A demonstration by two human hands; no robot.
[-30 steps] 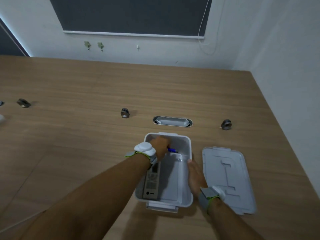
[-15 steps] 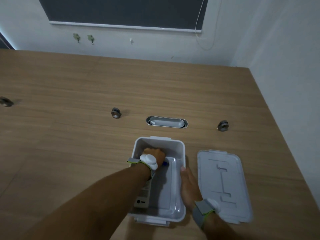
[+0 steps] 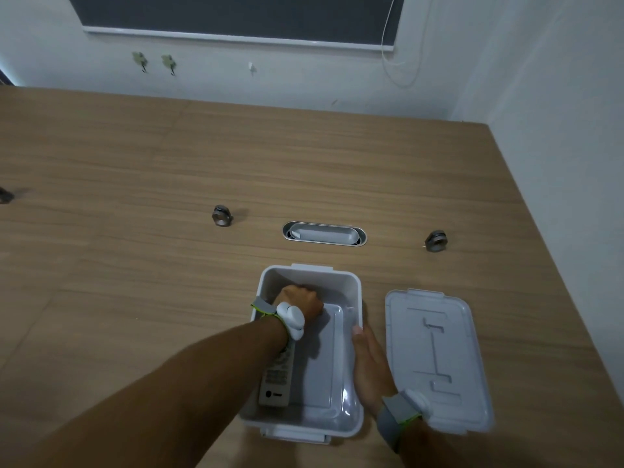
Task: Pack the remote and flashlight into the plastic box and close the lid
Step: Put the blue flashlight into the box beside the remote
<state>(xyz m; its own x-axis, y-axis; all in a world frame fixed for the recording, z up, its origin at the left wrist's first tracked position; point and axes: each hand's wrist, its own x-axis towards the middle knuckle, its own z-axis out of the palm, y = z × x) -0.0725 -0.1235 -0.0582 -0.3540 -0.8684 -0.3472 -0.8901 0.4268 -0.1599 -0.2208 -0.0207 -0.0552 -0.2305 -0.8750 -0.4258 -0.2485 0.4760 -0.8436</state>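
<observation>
Open plastic box [image 3: 358, 292] on the wooden bench [image 3: 169, 184], just nearer than the oval cable grommet [image 3: 324, 233]. Inside the box, along its left wall, a grey remote [image 3: 277, 383], lying flat, button side up. Left hand [image 3: 300, 298] reaching down into the far left part of the box, curled into a fist; cannot tell what, if anything, lies inside the curl. Flashlight not visible. Right hand [image 3: 369, 361] flat against the outside of the box's right wall, fingers [image 3: 358, 332] pressed together and straight, holding nothing. Lid [image 3: 435, 359] off, lying flat on the bench just right of the box, touching the right wrist. Two small round metal fittings beyond the box, one [image 3: 221, 216] far left, one [image 3: 435, 241] far right.
</observation>
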